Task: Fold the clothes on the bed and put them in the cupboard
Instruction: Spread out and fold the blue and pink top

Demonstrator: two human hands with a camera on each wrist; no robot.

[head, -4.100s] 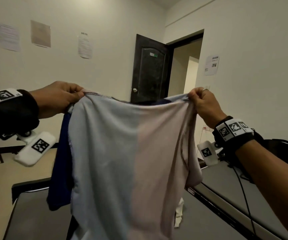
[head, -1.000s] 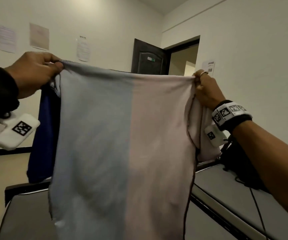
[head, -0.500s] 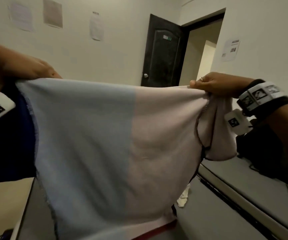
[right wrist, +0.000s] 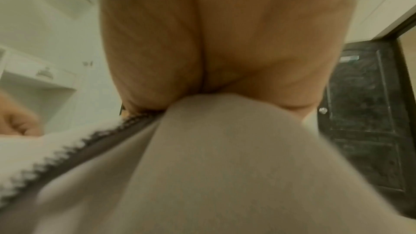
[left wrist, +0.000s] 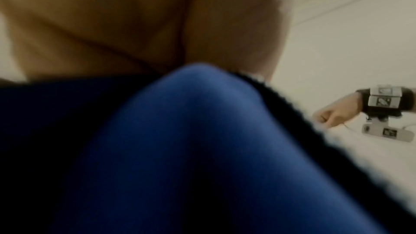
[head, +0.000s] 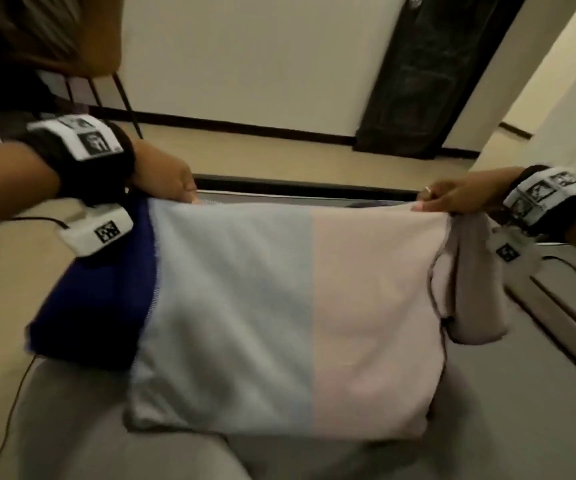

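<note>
I've lowered the shirt (head: 290,306) onto the bed (head: 522,410); left hand (head: 163,176) and right hand (head: 459,195) still pinch its far corners, so folding can begin.

Head view looks steeply down over both wrists at the bed (head: 508,410), door (head: 428,64) upper right. Each wrist camera sits tight under its palm, fabric filling the lower frame. Left wrist view catches the right hand (left wrist: 333,116) at right edge; right wrist view shares the door (right wrist: 369,113).
</note>
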